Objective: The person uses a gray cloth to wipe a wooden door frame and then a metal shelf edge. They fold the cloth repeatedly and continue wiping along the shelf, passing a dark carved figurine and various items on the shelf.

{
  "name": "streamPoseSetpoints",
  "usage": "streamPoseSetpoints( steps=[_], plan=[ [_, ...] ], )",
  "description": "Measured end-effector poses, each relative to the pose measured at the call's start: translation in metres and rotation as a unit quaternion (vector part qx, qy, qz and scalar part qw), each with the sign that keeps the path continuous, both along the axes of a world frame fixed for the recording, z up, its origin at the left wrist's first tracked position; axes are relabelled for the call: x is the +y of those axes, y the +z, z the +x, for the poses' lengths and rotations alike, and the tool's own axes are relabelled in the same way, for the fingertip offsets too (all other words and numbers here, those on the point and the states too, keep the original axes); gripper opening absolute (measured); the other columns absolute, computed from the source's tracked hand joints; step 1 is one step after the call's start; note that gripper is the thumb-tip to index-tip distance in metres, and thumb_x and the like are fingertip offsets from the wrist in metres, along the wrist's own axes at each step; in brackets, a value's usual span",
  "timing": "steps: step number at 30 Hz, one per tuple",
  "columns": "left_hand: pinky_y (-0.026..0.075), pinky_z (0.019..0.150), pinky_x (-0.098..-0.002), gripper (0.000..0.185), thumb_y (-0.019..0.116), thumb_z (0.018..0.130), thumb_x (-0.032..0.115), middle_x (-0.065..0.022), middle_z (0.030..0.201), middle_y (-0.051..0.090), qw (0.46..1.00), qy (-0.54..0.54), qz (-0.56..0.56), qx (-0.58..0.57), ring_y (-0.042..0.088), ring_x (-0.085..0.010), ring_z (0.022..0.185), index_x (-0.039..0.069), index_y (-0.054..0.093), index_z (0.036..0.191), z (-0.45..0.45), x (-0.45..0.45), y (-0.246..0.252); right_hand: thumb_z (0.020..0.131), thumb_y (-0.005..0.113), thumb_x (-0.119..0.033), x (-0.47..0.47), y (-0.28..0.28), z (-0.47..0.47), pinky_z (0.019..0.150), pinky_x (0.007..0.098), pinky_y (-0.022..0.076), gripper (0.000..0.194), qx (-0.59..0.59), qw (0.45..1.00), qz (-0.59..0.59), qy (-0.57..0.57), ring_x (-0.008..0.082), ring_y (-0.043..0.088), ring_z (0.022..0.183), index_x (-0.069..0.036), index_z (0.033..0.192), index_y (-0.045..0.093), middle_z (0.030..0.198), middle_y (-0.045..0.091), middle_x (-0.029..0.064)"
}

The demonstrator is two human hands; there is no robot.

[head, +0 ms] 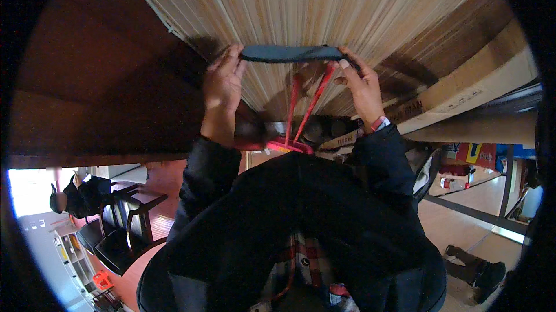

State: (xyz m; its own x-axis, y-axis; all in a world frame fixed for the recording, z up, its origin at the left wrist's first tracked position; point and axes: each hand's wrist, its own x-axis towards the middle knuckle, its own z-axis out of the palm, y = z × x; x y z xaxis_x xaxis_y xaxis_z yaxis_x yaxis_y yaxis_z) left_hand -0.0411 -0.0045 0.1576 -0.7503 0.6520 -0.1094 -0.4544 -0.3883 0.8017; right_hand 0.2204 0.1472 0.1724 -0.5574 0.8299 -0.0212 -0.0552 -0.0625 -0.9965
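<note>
A flat grey-blue strip with a dark edge [292, 53] stretches level between my two hands; its exact kind I cannot tell. At its left end, the fingertips of my left hand [223, 82] hold it. My right hand [362, 88] pinches the other end between thumb and fingers. Close behind the strip lies a striped, wood-toned surface [278, 3]. Below the strip, two thin red rods or straps [313, 100] run down to a red-pink object [278, 143], partly hidden by my dark jacket.
A dark brown panel [95, 77] borders the left. Long cardboard boxes [469, 82] bearing writing lie at right. Black chairs [126, 225] and a person in dark clothing [82, 195] are lower left. A metal-framed table [473, 212], a bottle [454, 184] and dark footwear [478, 270] show lower right.
</note>
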Motion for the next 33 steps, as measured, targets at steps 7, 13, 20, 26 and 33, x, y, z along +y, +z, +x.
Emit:
streamPoseSetpoints(
  steps=[7, 13, 20, 26, 33],
  plan=[
    [0.048, 0.107, -0.0409, 0.018, 0.073, 0.095, 0.000, -0.0103, 0.115, 0.069, 0.997, -0.025, -0.032, -0.070, 0.064, -0.0240, 0.113, 0.000, 0.068, 0.113, -0.008, 0.018, -0.061, 0.109, 0.058, -0.034, 0.012, -0.019, 0.011, 0.083, 0.0277, 0.0553, 0.039, 0.025, 0.996, 0.088, -0.014, 0.0093, 0.062, 0.105, -0.008, 0.137, 0.067, 0.121, 0.070, 0.0003],
    [0.056, 0.100, -0.0379, 0.020, 0.073, 0.095, 0.000, -0.0109, 0.114, 0.070, 0.964, -0.105, -0.076, -0.233, 0.066, -0.0248, 0.110, 0.000, 0.067, 0.114, 0.009, 0.027, -0.092, 0.105, 0.066, -0.024, 0.008, -0.040, 0.018, 0.079, 0.0294, 0.0572, 0.028, 0.044, 0.995, -0.002, -0.095, 0.0078, 0.063, 0.088, -0.004, 0.124, 0.072, 0.111, 0.070, -0.0013],
    [0.057, 0.098, -0.0391, 0.026, 0.070, 0.101, 0.011, -0.0106, 0.123, 0.067, 0.906, -0.237, -0.128, -0.325, 0.064, -0.0243, 0.112, 0.004, 0.061, 0.124, 0.031, 0.036, -0.119, 0.105, 0.067, -0.027, 0.009, -0.046, 0.035, 0.077, 0.0274, 0.0564, 0.028, 0.069, 0.995, -0.017, -0.073, 0.0074, 0.062, 0.085, -0.006, 0.121, 0.073, 0.109, 0.070, -0.0005],
    [0.053, 0.100, -0.0429, 0.025, 0.065, 0.102, 0.020, -0.0094, 0.123, 0.069, 0.874, -0.406, -0.130, -0.234, 0.065, -0.0238, 0.112, 0.007, 0.064, 0.124, 0.032, 0.047, -0.121, 0.101, 0.071, -0.020, 0.020, -0.068, 0.050, 0.070, 0.0286, 0.0574, 0.021, 0.066, 0.982, -0.055, -0.168, 0.0111, 0.063, 0.084, -0.006, 0.116, 0.071, 0.105, 0.069, 0.0025],
    [0.049, 0.110, -0.0465, 0.038, 0.069, 0.097, 0.011, -0.0161, 0.132, 0.064, 0.870, -0.393, -0.160, -0.252, 0.061, -0.0312, 0.124, -0.001, 0.057, 0.131, 0.064, 0.075, -0.120, 0.101, 0.066, -0.010, 0.052, -0.110, 0.079, 0.076, 0.0384, 0.0594, 0.023, 0.174, 0.914, -0.219, -0.295, 0.0202, 0.067, 0.096, -0.006, 0.124, 0.066, 0.111, 0.070, 0.0074]
  ],
)
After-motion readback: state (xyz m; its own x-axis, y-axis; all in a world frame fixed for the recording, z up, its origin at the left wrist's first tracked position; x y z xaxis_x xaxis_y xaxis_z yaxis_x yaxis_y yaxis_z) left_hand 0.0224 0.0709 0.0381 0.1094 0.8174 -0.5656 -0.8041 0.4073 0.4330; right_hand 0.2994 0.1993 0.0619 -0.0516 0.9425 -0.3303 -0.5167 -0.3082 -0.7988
